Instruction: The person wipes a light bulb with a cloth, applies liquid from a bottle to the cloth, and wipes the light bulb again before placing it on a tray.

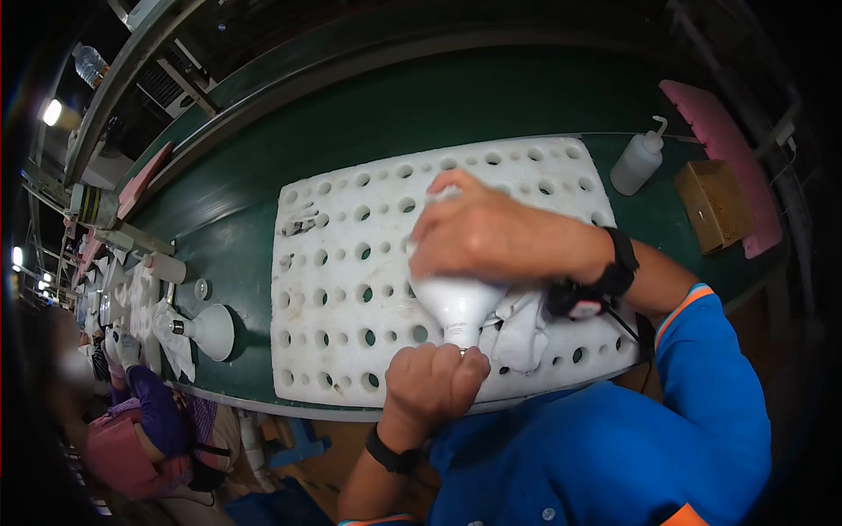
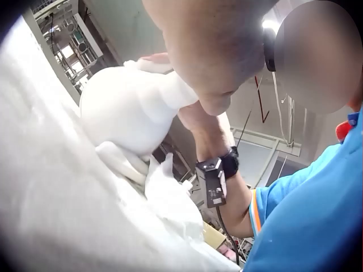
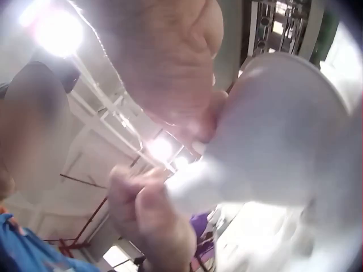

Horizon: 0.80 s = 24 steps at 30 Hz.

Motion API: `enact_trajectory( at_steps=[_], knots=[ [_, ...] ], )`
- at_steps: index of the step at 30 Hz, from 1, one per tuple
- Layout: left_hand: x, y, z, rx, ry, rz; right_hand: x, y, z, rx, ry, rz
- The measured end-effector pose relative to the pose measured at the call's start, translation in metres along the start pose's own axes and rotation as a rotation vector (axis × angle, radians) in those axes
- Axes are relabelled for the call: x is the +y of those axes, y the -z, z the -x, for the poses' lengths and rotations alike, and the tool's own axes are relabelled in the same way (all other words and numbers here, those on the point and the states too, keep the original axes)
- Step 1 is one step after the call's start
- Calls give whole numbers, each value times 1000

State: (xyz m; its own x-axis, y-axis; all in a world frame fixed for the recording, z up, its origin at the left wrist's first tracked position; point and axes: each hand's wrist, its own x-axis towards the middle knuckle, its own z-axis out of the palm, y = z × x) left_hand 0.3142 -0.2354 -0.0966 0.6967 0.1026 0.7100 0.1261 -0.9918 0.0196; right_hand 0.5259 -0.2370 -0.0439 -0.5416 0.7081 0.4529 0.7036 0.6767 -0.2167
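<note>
A white reflector-shaped light bulb (image 1: 458, 309) is held over the foam board, its narrow end toward the person. My left hand (image 1: 434, 381) grips that narrow end, with the thumb and fingers closed over the base. Over the wide end curls my right hand (image 1: 478, 232), blurred in the head view; its fingers (image 2: 156, 58) show along the bulb's far side in the left wrist view. A crumpled white cloth (image 1: 522, 337) lies below the right wrist and against the bulb. The bulb's wide face is hidden by the right hand.
A white foam board (image 1: 342, 254) with rows of holes lies on the green table (image 1: 250, 263). Another bulb (image 1: 213, 332) stands at left. A squeeze bottle (image 1: 638, 164), a cardboard box (image 1: 715, 206) and pink foam (image 1: 737, 149) are at right. Another person (image 1: 158, 421) sits at left.
</note>
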Motion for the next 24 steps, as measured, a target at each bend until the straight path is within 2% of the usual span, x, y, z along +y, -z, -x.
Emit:
enact_trajectory(
  at_steps=[1,4,8,11,14,17,18,21,24],
  knots=[
    [1,0,-2,-30,-34,-5,16,3,1,45,-70,1],
    [3,5,-4,-111,-116,-13,37,7,23,-61,-388,-158],
    [1,3,-13,-145,-165,2,32,4,48,183,-554,-81],
    [2,2,-18,-171,-191,2,26,15,47,307,-635,-137],
    [5,0,-21,-170,-207,-9,16,18,41,356,-506,-46],
    [5,3,-25,-202,-206,3,-17,17,22,193,-48,23],
    [4,3,-27,-221,-206,12,-27,5,23,93,10,107],
    [-3,-2,-24,-181,-143,93,1,9,24,133,-183,107],
    [-3,-4,-21,-153,-128,80,13,-1,24,255,-204,21]
  ],
)
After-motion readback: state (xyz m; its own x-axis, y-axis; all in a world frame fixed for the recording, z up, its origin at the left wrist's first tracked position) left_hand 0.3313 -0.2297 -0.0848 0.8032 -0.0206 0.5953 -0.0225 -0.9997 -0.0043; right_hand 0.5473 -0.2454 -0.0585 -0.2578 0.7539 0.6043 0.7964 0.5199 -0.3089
